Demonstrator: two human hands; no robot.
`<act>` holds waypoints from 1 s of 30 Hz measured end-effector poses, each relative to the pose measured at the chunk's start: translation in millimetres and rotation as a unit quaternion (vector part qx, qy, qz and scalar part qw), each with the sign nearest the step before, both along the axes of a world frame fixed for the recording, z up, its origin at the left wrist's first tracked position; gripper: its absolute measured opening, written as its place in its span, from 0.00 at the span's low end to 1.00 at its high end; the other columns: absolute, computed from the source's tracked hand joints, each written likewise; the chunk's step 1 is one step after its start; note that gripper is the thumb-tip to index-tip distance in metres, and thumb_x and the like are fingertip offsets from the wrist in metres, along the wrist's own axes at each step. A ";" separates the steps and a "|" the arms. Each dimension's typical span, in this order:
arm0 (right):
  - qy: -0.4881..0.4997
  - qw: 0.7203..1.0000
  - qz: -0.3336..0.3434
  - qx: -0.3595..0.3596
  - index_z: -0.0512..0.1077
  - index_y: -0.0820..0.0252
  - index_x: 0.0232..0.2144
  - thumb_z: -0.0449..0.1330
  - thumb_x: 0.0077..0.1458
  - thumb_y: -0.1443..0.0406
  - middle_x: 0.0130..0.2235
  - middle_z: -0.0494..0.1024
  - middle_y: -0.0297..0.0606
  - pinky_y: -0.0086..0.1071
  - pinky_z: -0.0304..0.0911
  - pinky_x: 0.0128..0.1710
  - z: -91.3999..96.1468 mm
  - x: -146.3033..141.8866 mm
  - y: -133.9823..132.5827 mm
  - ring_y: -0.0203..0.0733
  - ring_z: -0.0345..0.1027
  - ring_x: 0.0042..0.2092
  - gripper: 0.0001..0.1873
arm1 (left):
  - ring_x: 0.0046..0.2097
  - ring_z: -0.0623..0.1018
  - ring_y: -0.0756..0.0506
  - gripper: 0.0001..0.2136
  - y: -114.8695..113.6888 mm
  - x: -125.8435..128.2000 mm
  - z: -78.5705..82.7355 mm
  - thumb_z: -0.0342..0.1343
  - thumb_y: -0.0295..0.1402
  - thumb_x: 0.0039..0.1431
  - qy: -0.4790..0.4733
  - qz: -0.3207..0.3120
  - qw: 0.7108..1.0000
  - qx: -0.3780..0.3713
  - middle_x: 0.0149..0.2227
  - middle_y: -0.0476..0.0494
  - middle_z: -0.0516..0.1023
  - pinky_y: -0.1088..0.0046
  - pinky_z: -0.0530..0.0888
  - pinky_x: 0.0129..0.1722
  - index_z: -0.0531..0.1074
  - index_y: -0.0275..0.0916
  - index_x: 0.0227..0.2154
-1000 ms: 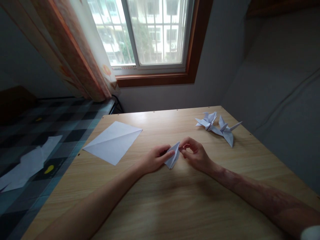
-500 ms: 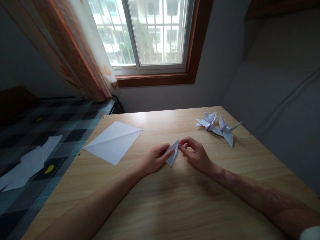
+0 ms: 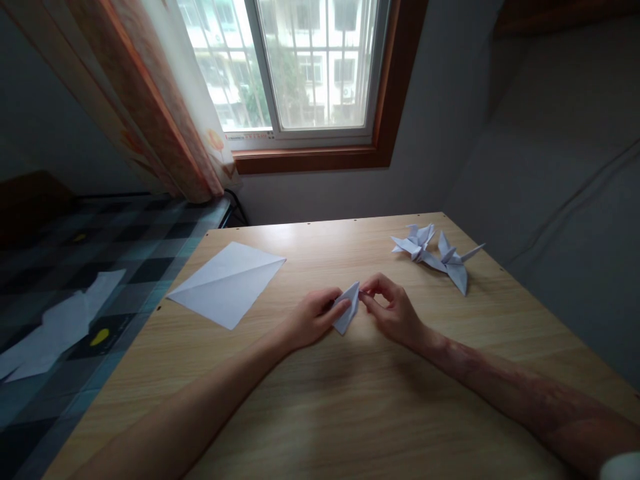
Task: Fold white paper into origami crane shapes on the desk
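The left hand [image 3: 311, 319] and the right hand [image 3: 396, 311] meet over the middle of the bench [image 3: 350, 413], each pinching the small folded paper [image 3: 349, 311] between them. The left hand's thumb and fingertips close on the paper's left edge; the right hand's thumb and forefinger grip its upper right edge near the tip, the other fingers curled under. The paper is a narrow pointed shape, standing tilted with its sharp tip pointing to the far side; whether its near corner rests on the bench or hangs just above it cannot be told. Both forearms stretch in from the near edge, the right one lying along the wood.

To the left, well apart from the hands, a flat white sheet [image 3: 227, 283] lies on the bench, creased along one diagonal. At the far right corner two finished paper cranes [image 3: 417, 241] [image 3: 454, 263] sit just beside each other, wings out. Beyond the bench a window [image 3: 305, 67] lets in daylight, with a curtain [image 3: 165, 113] drawn to its left. Further left is a bed with a checked cover [image 3: 75, 260], and loose white paper scraps [image 3: 55, 327] lie on it.
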State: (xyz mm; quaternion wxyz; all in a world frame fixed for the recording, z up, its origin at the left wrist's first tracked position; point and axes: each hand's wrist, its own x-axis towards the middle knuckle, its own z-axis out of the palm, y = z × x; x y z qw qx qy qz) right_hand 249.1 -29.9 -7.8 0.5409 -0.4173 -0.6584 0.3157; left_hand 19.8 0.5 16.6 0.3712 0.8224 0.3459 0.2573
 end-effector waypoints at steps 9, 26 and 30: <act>-0.029 0.999 -0.026 0.014 0.76 0.54 0.38 0.66 0.66 0.64 0.32 0.78 0.33 0.31 0.68 0.29 1.4 -1.1 -2.1 0.40 0.73 0.33 0.02 | 0.30 0.64 0.51 0.22 -0.4 0.8 -0.1 0.52 0.49 0.76 -0.025 -0.011 0.999 -0.044 0.27 0.54 0.63 0.72 0.59 0.31 0.68 0.38 0.31; -0.022 0.999 0.005 0.033 0.75 0.54 0.41 0.66 0.66 0.66 0.36 0.79 0.34 0.35 0.71 0.37 2.1 -1.7 -1.4 0.41 0.73 0.34 0.02 | 0.31 0.63 0.50 0.22 1.5 -0.8 -2.7 0.53 0.52 0.75 -0.063 -0.030 0.992 -0.102 0.28 0.54 0.62 0.72 0.60 0.31 0.69 0.38 0.32; -0.026 0.998 -0.003 0.056 0.76 0.54 0.38 0.66 0.66 0.66 0.35 0.79 0.34 0.35 0.70 0.37 5.9 -1.5 -1.2 0.41 0.72 0.35 0.02 | 0.31 0.63 0.50 0.23 1.2 -0.8 -2.3 0.53 0.53 0.75 -0.072 -0.027 0.991 -0.106 0.28 0.54 0.61 0.72 0.60 0.31 0.68 0.37 0.32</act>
